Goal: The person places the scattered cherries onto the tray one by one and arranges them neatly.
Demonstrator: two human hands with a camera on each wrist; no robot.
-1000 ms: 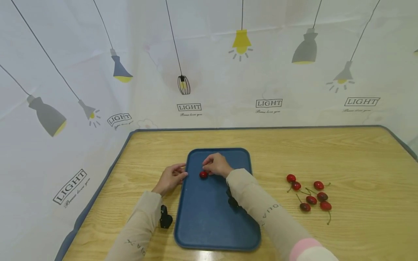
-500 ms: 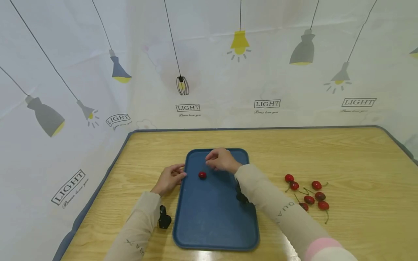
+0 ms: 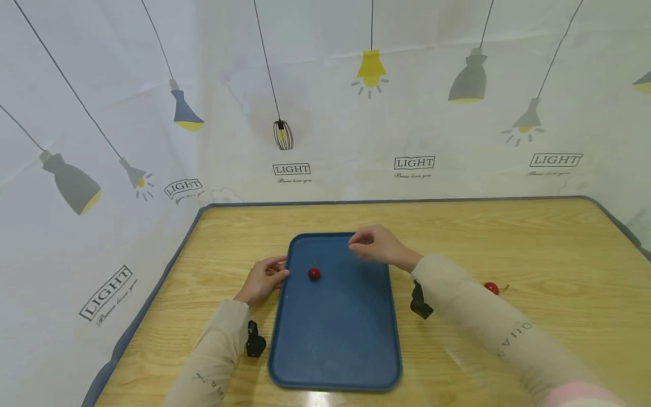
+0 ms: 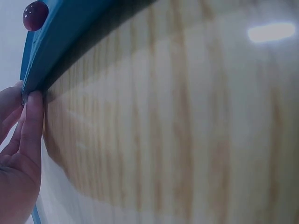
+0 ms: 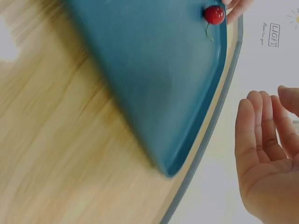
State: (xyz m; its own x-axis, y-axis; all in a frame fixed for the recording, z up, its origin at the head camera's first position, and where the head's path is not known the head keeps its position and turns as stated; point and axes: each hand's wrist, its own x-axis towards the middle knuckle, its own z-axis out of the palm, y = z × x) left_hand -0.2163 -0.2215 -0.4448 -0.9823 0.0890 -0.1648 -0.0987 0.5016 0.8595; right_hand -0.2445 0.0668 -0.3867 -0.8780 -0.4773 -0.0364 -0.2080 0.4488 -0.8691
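A single red cherry (image 3: 314, 273) with a thin stem lies on the blue tray (image 3: 333, 328), toward its upper left. My left hand (image 3: 264, 280) rests its fingertips against the tray's left rim. In the left wrist view the fingers (image 4: 32, 123) touch the tray edge beside the cherry (image 4: 35, 16). Above the tray's upper right corner is my right hand (image 3: 378, 246), away from the cherry, with nothing in it. Its fingers are loosely bent, seen from the palm side in the right wrist view (image 5: 268, 154).
The tray lies on a wood-grain table (image 3: 234, 226) with a blue-grey edge. Another cherry (image 3: 491, 288) shows on the right, beyond the right sleeve (image 3: 488, 316), which covers part of the table there. A white cloth (image 3: 335, 113) printed with lamps hangs behind.
My right hand has let go of the cherry on the tray and moved right. Its sleeve now covers most of the cherries on the right. The left hand has stayed at the rim.
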